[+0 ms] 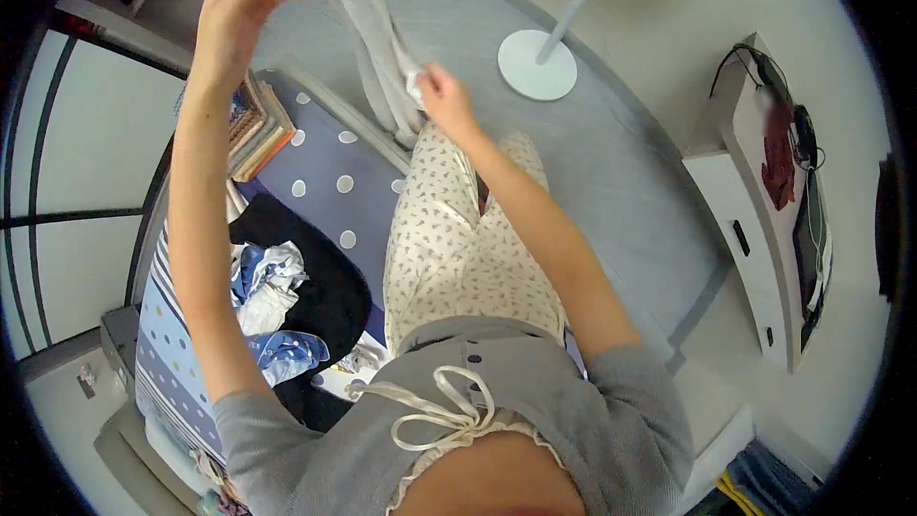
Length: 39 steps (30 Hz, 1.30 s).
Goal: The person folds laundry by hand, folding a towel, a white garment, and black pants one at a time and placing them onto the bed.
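A long light grey-white cloth [368, 29] hangs between my two hands. At the upper left, my left hand [244, 0] is raised and has one end of it between thumb and fingers. Lower and to the right, my right hand [444, 100] pinches the cloth's edge, just above my patterned trousers. The cloth is stretched and creased, and its lower part hangs beside the bed edge. On the dotted bedding [320, 167] lie a black garment [330, 277], crumpled blue and white clothes [272, 277], and a stack of folded fabrics [260, 134].
A white fan base [538, 65] stands on the grey floor [611, 182] ahead. To the right is a white drawer cabinet [735, 220] with cables and a dark red item on top. Folded jeans [764, 478] lie at the lower right. A paneled door [95, 134] is at left.
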Motion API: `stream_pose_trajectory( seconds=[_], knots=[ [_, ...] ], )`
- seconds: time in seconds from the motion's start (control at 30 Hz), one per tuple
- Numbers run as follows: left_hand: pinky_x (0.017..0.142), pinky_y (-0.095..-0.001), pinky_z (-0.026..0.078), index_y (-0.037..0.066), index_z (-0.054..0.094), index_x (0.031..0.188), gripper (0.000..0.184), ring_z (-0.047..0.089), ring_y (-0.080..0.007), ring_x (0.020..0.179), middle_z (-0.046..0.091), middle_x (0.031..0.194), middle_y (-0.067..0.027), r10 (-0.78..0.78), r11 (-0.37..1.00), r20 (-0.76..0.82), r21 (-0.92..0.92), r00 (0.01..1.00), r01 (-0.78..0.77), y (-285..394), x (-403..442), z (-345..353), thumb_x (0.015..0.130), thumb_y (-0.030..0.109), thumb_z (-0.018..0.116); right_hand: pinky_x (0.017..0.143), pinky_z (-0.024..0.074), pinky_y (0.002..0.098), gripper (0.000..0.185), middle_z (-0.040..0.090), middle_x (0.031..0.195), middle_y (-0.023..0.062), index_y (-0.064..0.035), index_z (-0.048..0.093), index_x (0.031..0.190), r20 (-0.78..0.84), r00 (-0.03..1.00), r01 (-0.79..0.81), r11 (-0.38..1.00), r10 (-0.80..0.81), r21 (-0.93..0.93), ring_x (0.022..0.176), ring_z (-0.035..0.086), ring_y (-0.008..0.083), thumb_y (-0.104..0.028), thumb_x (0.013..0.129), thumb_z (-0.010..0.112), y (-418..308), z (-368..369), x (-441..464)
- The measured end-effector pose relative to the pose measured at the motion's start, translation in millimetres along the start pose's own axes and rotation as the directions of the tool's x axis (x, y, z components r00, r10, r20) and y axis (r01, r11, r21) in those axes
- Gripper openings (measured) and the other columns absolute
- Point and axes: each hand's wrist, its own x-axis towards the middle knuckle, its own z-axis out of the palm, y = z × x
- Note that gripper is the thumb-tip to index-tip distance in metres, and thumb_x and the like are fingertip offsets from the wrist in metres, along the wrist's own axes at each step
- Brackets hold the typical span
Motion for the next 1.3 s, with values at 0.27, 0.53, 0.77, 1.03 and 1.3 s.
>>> stream_pose_trajectory(
  seconds=[0.27, 0.53, 0.77, 1.03, 1.3],
  knots=[
    [0.071, -0.0365, 0.046, 0.010, 0.059, 0.096, 0.022, 0.056, -0.0280, 0.085, 0.060, 0.085, -0.0110, 0.007, -0.299, -0.067, 0.952, 0.998, 0.066, -44, -16, -101, 0.076, 0.017, 0.054, 0.068, 0.0400, 0.0249, 0.022, 0.053, 0.083, 0.0009, -0.0039, 0.060, 0.086, -0.259, 0.957, 0.193, 0.953, -0.130, 0.235, 0.077, 0.048, 0.0101, -0.023, 0.084, 0.049, -42, -118, 50],
    [0.074, -0.0384, 0.044, 0.011, 0.066, 0.083, 0.024, 0.053, -0.0236, 0.091, 0.059, 0.087, -0.0075, -0.011, -0.486, -0.264, 0.844, 0.964, 0.225, -96, -27, -113, 0.073, 0.029, 0.053, 0.073, 0.0381, 0.0332, 0.034, 0.054, 0.082, 0.0109, 0.0032, 0.057, 0.087, -0.498, 0.720, 0.422, 0.874, -0.484, -0.239, 0.078, 0.048, 0.0203, -0.029, 0.079, 0.046, -100, -196, 122],
    [0.072, -0.0380, 0.045, 0.011, 0.061, 0.083, 0.018, 0.054, -0.0242, 0.088, 0.059, 0.086, -0.0054, 0.042, -0.397, -0.119, 0.909, 0.992, 0.126, -95, -46, -131, 0.078, 0.026, 0.052, 0.068, 0.0381, 0.0330, 0.024, 0.053, 0.076, 0.0075, -0.0025, 0.056, 0.078, -0.550, 0.800, 0.410, 0.887, -0.239, 0.211, 0.074, 0.048, 0.0187, -0.024, 0.076, 0.044, -101, -268, 158],
    [0.075, -0.0365, 0.043, 0.004, 0.056, 0.078, 0.014, 0.052, -0.0271, 0.092, 0.057, 0.081, -0.0081, 0.018, -0.117, 0.460, 0.883, 0.888, -0.455, -42, -42, -114, 0.067, 0.012, 0.061, 0.074, 0.0438, 0.0356, 0.037, 0.054, 0.090, 0.0097, -0.0030, 0.054, 0.097, -0.532, 0.832, 0.149, 0.987, -0.156, -0.055, 0.081, 0.050, 0.0201, -0.034, 0.079, 0.044, -81, -316, 177],
    [0.074, -0.0305, 0.044, -0.002, 0.061, 0.078, 0.015, 0.058, -0.0214, 0.074, 0.061, 0.077, -0.0137, -0.234, 0.594, 0.197, 0.804, 0.952, -0.021, 15, -86, -64, 0.066, 0.007, 0.061, 0.071, 0.0442, 0.0287, 0.034, 0.053, 0.084, 0.0025, -0.0048, 0.054, 0.107, -0.398, 0.886, 0.215, 0.971, -0.238, -0.102, 0.077, 0.050, 0.0146, -0.025, 0.081, 0.046, -80, -324, 154]
  ],
)
